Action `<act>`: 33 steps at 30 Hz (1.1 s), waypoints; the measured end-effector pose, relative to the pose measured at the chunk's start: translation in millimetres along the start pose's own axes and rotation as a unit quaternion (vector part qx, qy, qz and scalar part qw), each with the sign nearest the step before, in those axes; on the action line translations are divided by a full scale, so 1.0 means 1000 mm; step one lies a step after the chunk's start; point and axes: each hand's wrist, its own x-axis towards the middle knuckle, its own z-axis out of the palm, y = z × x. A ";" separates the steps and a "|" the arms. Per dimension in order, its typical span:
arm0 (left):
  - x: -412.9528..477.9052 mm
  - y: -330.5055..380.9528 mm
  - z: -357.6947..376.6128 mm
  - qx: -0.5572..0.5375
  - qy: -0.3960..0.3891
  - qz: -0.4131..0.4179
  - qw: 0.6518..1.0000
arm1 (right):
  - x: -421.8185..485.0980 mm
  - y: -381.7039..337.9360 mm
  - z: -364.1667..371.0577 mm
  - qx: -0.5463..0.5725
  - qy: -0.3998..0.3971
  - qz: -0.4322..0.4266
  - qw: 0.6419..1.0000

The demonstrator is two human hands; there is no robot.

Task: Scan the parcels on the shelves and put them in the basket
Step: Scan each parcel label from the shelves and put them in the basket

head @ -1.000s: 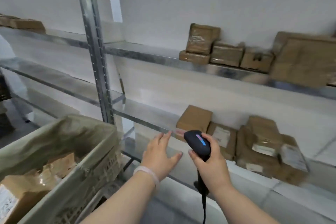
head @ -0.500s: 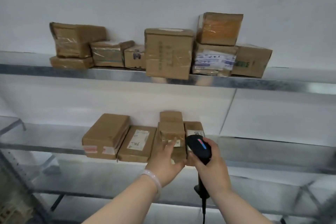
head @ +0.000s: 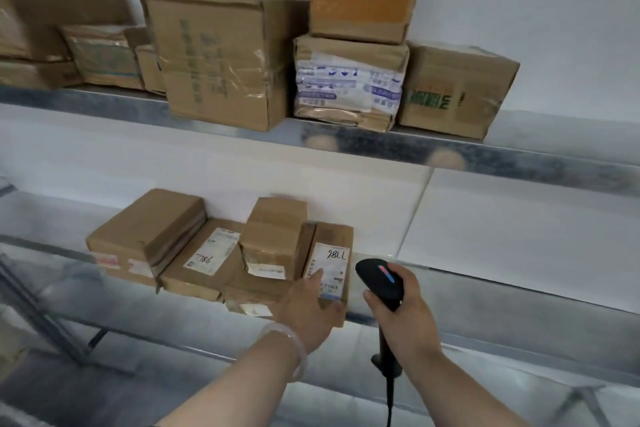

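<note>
Right hand wrapped tight round the smooth black scanner; left hand, fingers spread, flat on the labelled cardboard parcel at the lower metal shelf's near edge, just left of the scanner.

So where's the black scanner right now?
The black scanner is in the right hand, low and right of centre, just right of the labelled parcel on the lower shelf.

Plain white wall behind; galvanised metal shelves, dull even light.
</note>
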 end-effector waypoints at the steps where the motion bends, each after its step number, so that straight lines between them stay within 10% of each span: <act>1: 0.001 0.002 0.002 -0.011 0.012 -0.007 1.000 | 0.005 0.002 0.001 -0.003 -0.008 -0.001 1.000; 20: 0.025 0.004 0.024 -0.080 0.037 -0.178 0.980 | 0.057 0.016 0.023 0.077 -0.066 0.028 0.994; 33: 0.004 0.010 0.038 -0.240 -0.018 -0.106 0.965 | 0.025 0.025 -0.010 0.114 0.025 0.021 0.993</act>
